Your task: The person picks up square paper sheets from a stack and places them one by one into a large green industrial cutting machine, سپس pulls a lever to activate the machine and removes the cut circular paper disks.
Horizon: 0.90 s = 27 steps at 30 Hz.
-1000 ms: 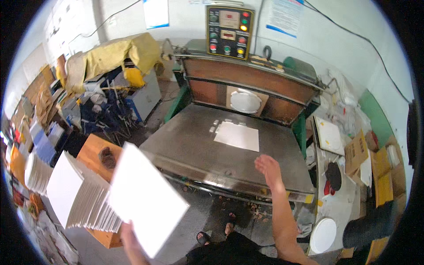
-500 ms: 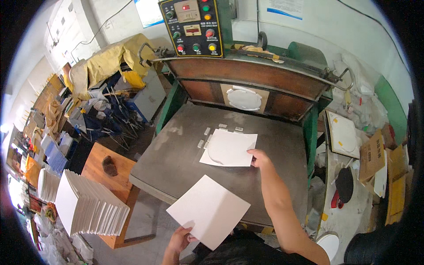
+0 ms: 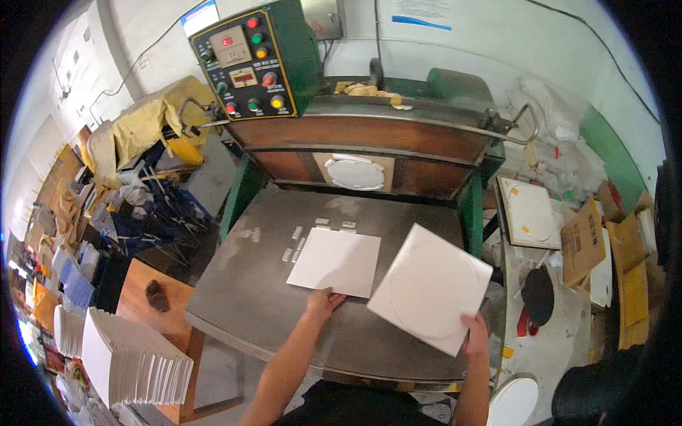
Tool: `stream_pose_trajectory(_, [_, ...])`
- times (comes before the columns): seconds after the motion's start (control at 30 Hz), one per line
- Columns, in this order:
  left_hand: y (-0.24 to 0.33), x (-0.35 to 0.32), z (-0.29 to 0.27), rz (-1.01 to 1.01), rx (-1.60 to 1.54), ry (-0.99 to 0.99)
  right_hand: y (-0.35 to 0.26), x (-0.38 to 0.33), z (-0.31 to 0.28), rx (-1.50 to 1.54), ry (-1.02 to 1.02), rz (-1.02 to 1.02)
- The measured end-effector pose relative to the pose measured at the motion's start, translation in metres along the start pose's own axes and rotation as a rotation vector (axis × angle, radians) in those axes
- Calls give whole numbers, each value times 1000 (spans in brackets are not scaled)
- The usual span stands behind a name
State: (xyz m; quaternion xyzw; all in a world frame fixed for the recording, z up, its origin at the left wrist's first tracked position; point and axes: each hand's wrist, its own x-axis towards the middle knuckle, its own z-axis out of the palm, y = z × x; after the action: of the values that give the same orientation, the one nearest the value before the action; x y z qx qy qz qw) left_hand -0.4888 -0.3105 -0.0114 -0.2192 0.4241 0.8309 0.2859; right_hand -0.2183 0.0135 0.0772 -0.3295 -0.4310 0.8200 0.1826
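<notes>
My left hand (image 3: 325,302) pinches the near edge of a plain white square board (image 3: 337,260), which lies on the grey bed (image 3: 234,298) of a press. Small pale blocks (image 3: 297,233) stand along the board's far and left sides. In my right hand (image 3: 475,334) is a second white square board (image 3: 430,287), held by its lower right corner and tilted above the bed's right side. A circular cut line shows faintly on it. On the raised upright plate of the press (image 3: 426,167), a round white die (image 3: 355,173) is fixed at the middle.
A control box (image 3: 245,64) with coloured buttons hangs at the upper left of the press. On a wooden table (image 3: 135,284) at left stands a stack of white boards (image 3: 138,362). The right-hand bench (image 3: 547,284) holds a framed board, a dark oval pad and a cardboard box (image 3: 584,245).
My right hand has drawn the circle-marked board off the blocks toward the right. My left hand has brought the plain board up onto the bed against them. The view has shifted.
</notes>
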Motion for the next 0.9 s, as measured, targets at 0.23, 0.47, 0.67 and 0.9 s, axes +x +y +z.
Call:
stream_pose_trajectory(0.23, [-29,-18,7,528,674,160,35,-148,-52,-217,302,-230])
stream_pose_trajectory(0.47, [-41,24,88,880,1917,102,50,-195,-6,-45,344,-129])
stream_pose_trajectory(0.67, [-48,42,98,937,2048,43,45,-266,43,72,555,-131])
stream_pose_trajectory(0.9, [-46,-69,85,801,1266,-653,86,-338,17,193,725,-115])
